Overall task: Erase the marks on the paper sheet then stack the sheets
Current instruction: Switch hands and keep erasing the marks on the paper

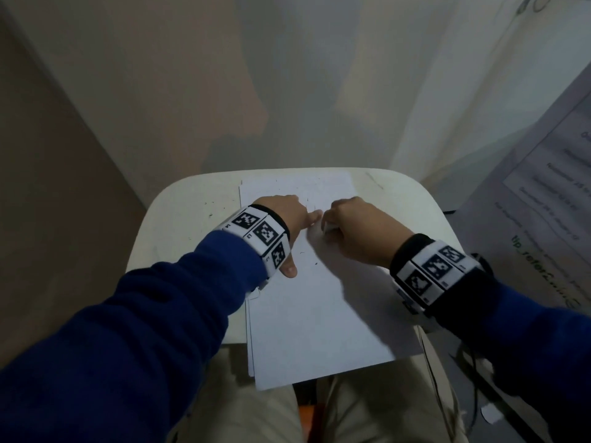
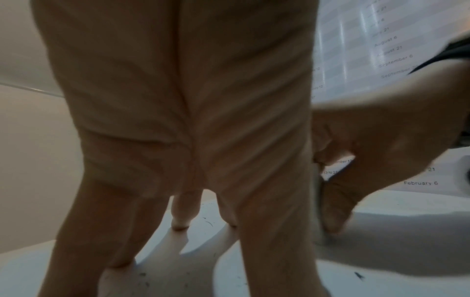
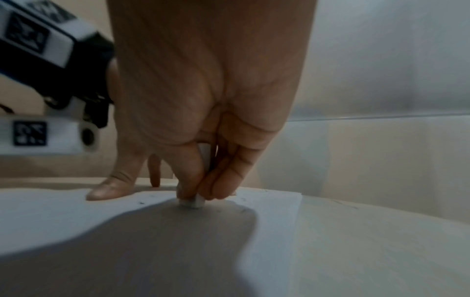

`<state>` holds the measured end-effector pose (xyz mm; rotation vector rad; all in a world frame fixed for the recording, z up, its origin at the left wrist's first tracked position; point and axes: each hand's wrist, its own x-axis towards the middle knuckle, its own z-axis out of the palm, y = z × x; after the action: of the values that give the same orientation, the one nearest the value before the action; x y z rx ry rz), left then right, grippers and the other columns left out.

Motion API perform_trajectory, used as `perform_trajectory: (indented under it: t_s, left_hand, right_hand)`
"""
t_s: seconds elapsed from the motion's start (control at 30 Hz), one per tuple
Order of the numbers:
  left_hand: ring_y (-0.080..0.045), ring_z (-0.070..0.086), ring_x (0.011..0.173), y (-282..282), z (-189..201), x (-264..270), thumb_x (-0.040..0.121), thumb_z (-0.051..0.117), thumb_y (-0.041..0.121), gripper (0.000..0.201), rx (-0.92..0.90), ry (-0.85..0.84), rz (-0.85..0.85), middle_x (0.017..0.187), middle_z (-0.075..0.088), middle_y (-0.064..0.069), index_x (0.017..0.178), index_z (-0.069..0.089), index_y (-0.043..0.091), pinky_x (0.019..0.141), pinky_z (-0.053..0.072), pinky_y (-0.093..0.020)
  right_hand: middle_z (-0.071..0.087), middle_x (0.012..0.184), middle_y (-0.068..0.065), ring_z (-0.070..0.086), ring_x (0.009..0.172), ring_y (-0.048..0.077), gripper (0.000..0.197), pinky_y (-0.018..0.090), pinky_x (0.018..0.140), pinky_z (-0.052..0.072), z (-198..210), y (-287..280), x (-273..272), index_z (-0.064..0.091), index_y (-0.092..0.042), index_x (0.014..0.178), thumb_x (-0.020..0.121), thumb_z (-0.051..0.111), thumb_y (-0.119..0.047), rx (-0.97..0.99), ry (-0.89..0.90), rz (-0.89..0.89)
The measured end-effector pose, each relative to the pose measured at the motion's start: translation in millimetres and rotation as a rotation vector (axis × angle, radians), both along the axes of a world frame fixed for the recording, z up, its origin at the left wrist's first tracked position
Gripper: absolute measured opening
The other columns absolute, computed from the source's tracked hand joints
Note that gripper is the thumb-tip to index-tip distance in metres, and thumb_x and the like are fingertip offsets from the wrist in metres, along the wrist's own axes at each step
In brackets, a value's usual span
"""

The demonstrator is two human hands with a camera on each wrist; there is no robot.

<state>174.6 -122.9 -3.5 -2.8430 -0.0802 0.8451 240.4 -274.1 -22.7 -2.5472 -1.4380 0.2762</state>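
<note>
From the head view, a white paper sheet point(image 1: 313, 302) lies on a small rounded tabletop point(image 1: 179, 206), its long axis running from the near edge, which it overhangs above the person's lap, to the far edge. More sheet edges peek out beneath it along its left side. The left hand point(image 1: 284, 225) lies on the sheet's far-left part, fingers spread and straight, pressing it down. The right hand point(image 1: 355, 231) sits just to its right, curled round a small white eraser point(image 1: 329, 227), and is nearer to the faint marks point(image 1: 311, 207) at the sheet's far end, which lie just ahead of both hands. Dark crumbs dot the sheet and the tabletop's left side. The left wrist view shows the left hand's fingertips point(image 2: 180, 225) planted apart on the paper, with the right hand point(image 2: 381, 160) close beside on the right, its eraser blurred. The right wrist view shows the eraser point(image 3: 192, 203) pinched between thumb and fingers, its tip touching the sheet point(image 3: 269, 209) near the far edge, with small pencil marks either side. The next strokes likely need to work outward along that far edge while the left hand pins the sheet.
</note>
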Motion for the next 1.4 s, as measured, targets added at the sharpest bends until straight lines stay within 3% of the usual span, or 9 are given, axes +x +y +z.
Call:
perform_trajectory:
  t_s: [0.17,0.33,0.57,0.77,0.93,1.0,1.2,1.3,1.4]
  left_hand:
    - [-0.030,0.038,0.142,-1,4,1,0.070,0.085,0.053,0.128,-0.004,0.027,0.007,0.161,0.024,-0.013,0.159,-0.006,0.035,0.101,0.048,-0.044]
    - [-0.033,0.050,0.131,-5,11,2,0.067,0.088,0.050,0.114,-0.004,0.044,0.005,0.157,0.031,-0.014,0.157,0.020,0.035,0.090,0.050,-0.041]
    - [-0.035,0.030,0.146,-5,9,2,0.069,0.088,0.048,0.133,0.002,0.066,0.031,0.165,0.009,-0.017,0.157,-0.011,0.038,0.110,0.041,-0.049]
    - [-0.031,0.056,0.126,-9,10,6,0.066,0.090,0.046,0.114,0.007,0.058,0.017,0.154,0.038,-0.013,0.156,0.021,0.033,0.090,0.053,-0.039]
    - [-0.034,0.038,0.142,-7,8,5,0.068,0.089,0.048,0.133,0.021,0.060,0.013,0.164,0.015,-0.015,0.158,-0.008,0.038,0.105,0.046,-0.045]
    - [-0.034,0.037,0.143,-7,8,5,0.069,0.088,0.048,0.133,0.017,0.068,0.020,0.164,0.014,-0.015,0.158,-0.010,0.038,0.105,0.046,-0.046]
    - [-0.034,0.051,0.131,-9,12,5,0.068,0.089,0.047,0.122,0.021,0.074,0.004,0.159,0.029,-0.015,0.157,0.006,0.040,0.095,0.053,-0.044]
    - [-0.033,0.040,0.141,-8,10,5,0.068,0.089,0.047,0.131,0.023,0.073,0.016,0.163,0.018,-0.015,0.158,-0.006,0.038,0.102,0.047,-0.045]
    - [-0.033,0.031,0.146,-7,8,5,0.069,0.088,0.047,0.135,0.018,0.079,0.022,0.165,0.010,-0.016,0.157,-0.013,0.038,0.106,0.043,-0.046]
  right_hand:
    - [0.064,0.078,-0.003,0.061,0.072,0.017,0.012,0.038,0.071,0.054,-1,-15,-6,0.070,-0.018,0.074,0.082,0.061,-0.014,-0.038,0.104,0.033]
    - [0.063,0.081,0.007,0.061,0.072,0.027,0.025,0.043,0.071,0.054,5,5,0,0.066,-0.014,0.071,0.086,0.048,-0.023,0.066,0.040,-0.037]
    - [0.062,0.077,0.001,0.060,0.071,0.023,0.014,0.042,0.069,0.054,3,-18,-12,0.065,-0.016,0.069,0.079,0.055,-0.013,-0.068,0.108,0.005]
    - [0.061,0.087,0.009,0.060,0.078,0.030,0.018,0.042,0.072,0.053,4,5,1,0.066,-0.013,0.076,0.087,0.052,-0.015,0.036,0.021,-0.059]
    - [0.061,0.082,0.006,0.060,0.073,0.027,0.029,0.044,0.071,0.053,5,-16,-13,0.067,-0.012,0.073,0.082,0.045,-0.029,-0.018,0.125,-0.044]
    - [0.062,0.081,0.005,0.061,0.073,0.027,0.033,0.043,0.070,0.054,6,-16,-12,0.068,-0.014,0.075,0.079,0.042,-0.033,-0.035,0.125,-0.036]
    - [0.060,0.088,0.010,0.059,0.078,0.030,0.019,0.040,0.071,0.052,6,3,-2,0.062,-0.011,0.076,0.089,0.050,-0.014,0.025,0.017,-0.080]
    - [0.061,0.086,0.008,0.060,0.075,0.029,0.025,0.041,0.071,0.052,5,-11,-10,0.067,-0.007,0.076,0.089,0.050,-0.019,-0.002,0.054,-0.055]
    - [0.061,0.080,0.002,0.060,0.071,0.024,0.016,0.043,0.070,0.053,2,-24,-13,0.066,-0.017,0.072,0.083,0.055,-0.014,-0.055,0.107,-0.020]
